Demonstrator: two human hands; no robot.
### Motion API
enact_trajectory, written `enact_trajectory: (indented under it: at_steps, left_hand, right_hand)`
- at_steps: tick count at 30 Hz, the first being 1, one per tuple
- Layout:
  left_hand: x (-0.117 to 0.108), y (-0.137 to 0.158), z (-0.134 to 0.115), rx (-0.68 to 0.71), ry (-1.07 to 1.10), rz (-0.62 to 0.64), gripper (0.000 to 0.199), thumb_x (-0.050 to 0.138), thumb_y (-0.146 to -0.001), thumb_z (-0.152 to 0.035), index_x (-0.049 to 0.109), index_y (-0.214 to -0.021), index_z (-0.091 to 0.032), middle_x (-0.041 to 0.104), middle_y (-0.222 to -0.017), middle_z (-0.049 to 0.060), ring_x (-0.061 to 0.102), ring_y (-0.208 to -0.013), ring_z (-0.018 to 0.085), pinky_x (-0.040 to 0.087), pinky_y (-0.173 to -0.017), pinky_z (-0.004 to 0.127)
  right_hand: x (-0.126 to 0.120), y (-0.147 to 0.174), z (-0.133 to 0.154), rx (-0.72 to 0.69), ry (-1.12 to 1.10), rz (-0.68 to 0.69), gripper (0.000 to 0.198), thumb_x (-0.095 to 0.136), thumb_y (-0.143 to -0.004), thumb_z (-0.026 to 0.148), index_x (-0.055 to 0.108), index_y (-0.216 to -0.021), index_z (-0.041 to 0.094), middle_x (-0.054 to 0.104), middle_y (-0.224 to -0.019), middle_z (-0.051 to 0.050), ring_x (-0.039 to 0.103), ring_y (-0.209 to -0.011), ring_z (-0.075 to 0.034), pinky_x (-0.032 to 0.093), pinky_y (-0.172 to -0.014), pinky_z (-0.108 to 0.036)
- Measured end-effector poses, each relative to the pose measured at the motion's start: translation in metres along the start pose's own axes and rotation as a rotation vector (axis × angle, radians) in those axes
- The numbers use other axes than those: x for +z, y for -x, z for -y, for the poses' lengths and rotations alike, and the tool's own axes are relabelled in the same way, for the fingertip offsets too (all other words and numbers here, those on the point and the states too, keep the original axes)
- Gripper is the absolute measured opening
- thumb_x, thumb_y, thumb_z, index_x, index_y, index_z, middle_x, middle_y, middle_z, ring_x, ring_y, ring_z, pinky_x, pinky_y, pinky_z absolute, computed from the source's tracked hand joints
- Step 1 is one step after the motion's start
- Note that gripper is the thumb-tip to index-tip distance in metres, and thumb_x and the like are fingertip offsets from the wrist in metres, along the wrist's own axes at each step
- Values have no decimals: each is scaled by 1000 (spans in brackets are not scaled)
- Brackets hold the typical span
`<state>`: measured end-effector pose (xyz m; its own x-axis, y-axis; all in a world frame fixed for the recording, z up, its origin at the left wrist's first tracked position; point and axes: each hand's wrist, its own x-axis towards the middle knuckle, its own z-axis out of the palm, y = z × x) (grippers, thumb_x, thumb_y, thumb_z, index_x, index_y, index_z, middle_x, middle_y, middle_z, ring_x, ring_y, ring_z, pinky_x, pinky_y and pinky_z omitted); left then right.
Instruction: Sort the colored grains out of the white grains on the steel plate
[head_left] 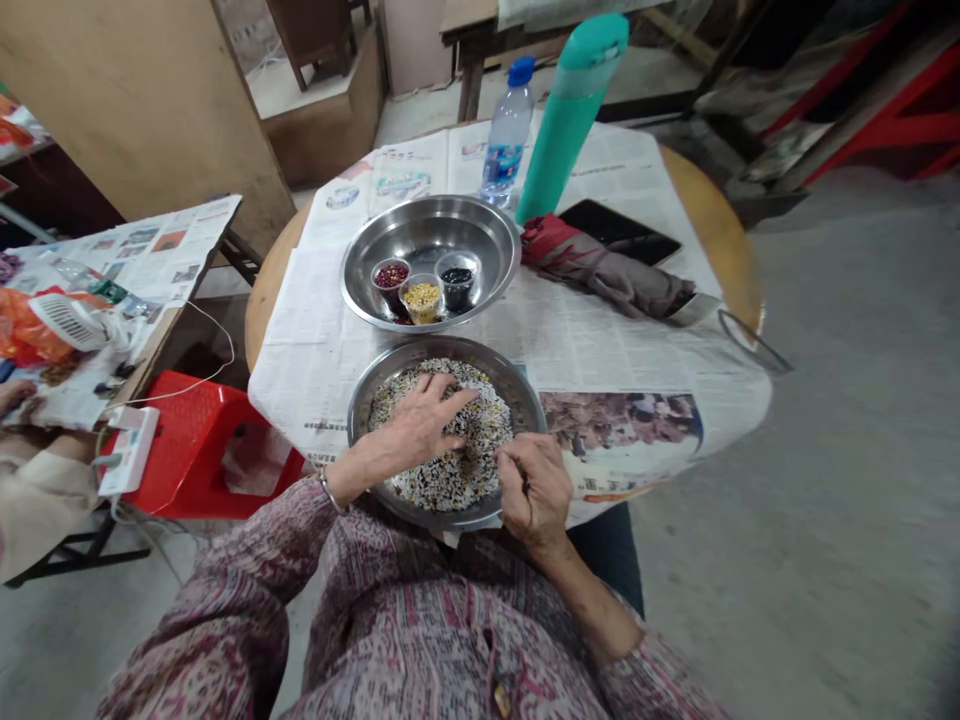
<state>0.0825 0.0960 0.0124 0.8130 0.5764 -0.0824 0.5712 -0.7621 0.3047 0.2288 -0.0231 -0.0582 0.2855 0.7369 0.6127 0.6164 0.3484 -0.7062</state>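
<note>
A steel basin [531, 398] in front of me holds a mix of white, yellow and dark grains [442, 490]. My left hand [420, 420] rests on the grains with its fingers spread. Over the basin's right rim, my right hand [536, 490] is closed with the fingertips pinched; what is in them is hidden. Just beyond stands a wider steel basin [480, 225] with three clear cups inside: one of red beans [391, 275], one of yellow kernels [421, 297] and one of black beans [457, 276].
Newspaper [300, 310] covers the round table. At its back are a water bottle [506, 135], a teal bottle [574, 115], a folded umbrella [607, 270] and a dark flat device [619, 230]. On the left are a red stool [195, 450], a power strip [131, 450] and another person's hand [15, 395].
</note>
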Motion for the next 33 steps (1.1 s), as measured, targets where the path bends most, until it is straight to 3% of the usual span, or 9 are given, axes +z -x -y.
enact_trajectory:
  at_steps: [3, 6, 10, 13, 16, 20, 28, 33]
  left_hand:
    - [5, -9, -8, 64, 86, 54, 28, 53, -91, -11, 60, -117, -18, 55, -114, 8, 55, -108, 21, 50, -96, 37]
    - [5, -7, -4, 64, 121, 82, 24, 46, -89, -5, 64, -101, -17, 59, -100, 6, 59, -96, 19, 50, -93, 35]
    - [-5, 20, 11, 21, 132, 57, 21, 46, -89, -7, 63, -94, -18, 59, -94, 4, 58, -88, 17, 50, -89, 33]
    - [-17, 45, 17, -20, 91, 54, 20, 46, -91, -9, 61, -97, -19, 59, -99, 4, 57, -92, 17, 50, -88, 34]
    - [-26, 59, 14, -142, -34, -9, 18, 51, -92, -15, 59, -107, -20, 55, -116, 7, 52, -107, 23, 50, -91, 40]
    - [-23, 60, 7, -220, -21, 16, 44, 72, -83, -27, 51, -121, -20, 48, -126, 11, 48, -114, 29, 52, -92, 45]
    - [5, 38, -21, -18, 195, 75, 22, 46, -94, -11, 58, -111, -19, 58, -103, 4, 59, -95, 17, 52, -91, 35]
    - [5, 30, -30, 187, 119, 64, 16, 58, -94, -23, 61, -109, -17, 57, -118, 9, 55, -109, 21, 51, -96, 36]
  right_hand:
    - [0, -1, 0, 7, -6, 6, 15, 50, -87, 12, 58, -81, 24, 61, -75, -2, 56, -80, -21, 44, -75, -38]
    - [1, -1, 0, 1, -10, -4, 15, 51, -87, 12, 58, -81, 24, 61, -75, -2, 55, -80, -21, 44, -75, -37]
    - [1, 0, -1, 1, -7, -8, 15, 51, -87, 12, 59, -83, 24, 60, -75, -2, 56, -79, -21, 45, -76, -38]
    - [1, 1, -2, 7, -4, -8, 14, 52, -87, 13, 60, -83, 24, 61, -75, -2, 56, -79, -21, 45, -76, -38]
    - [1, 2, -2, -1, -3, -10, 14, 52, -87, 13, 60, -83, 24, 60, -76, -2, 56, -80, -21, 45, -77, -38]
    - [1, 2, -2, -5, 2, -9, 13, 52, -87, 13, 59, -83, 23, 60, -76, -2, 56, -80, -21, 45, -76, -38]
    - [1, 2, -3, 3, 8, -9, 14, 51, -87, 15, 60, -81, 24, 60, -74, -2, 56, -78, -21, 45, -75, -37]
    - [2, 3, -3, 2, 12, -16, 14, 50, -88, 14, 58, -81, 24, 58, -75, -3, 55, -79, -21, 45, -75, -37]
